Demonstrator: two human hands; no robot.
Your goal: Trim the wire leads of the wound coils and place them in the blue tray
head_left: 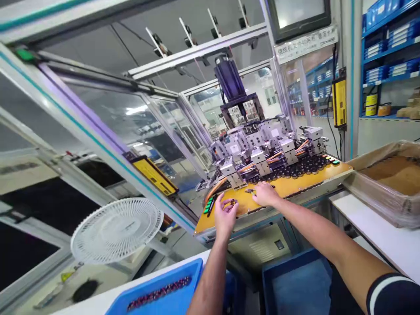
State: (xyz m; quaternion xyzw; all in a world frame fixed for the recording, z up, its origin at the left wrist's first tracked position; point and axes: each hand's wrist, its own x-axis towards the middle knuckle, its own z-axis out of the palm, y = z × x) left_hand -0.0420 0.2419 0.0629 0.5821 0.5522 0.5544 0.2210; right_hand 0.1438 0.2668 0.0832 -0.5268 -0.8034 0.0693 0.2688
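— What has the left hand got?

— From my end, I see the left hand (226, 214) half curled, palm turned up, with thumb and fingertips together on a small dark part (233, 202). I have that part in the air over the near left stretch of the yellow bench (305, 183), just beside the right hand

— And the right hand?

— I have the right hand (265, 194) low over the bench, fingers bent, with a grey tool (250, 190) showing at the fingertips. I can't tell whether they grip it or only touch it

— What stands around them?

— Past the hands I see the machine (261, 162), with a row of black rings (297, 172) along its front. Left of the left hand are green buttons (208, 204)

— Anything lower down?

— Yes, I get a blue tray (180, 302) to the left of the left forearm, holding a line of dark pieces (159, 294). A blue bin (297, 280) sits below the bench, and a film-wrapped box (377, 201) stands at the far right
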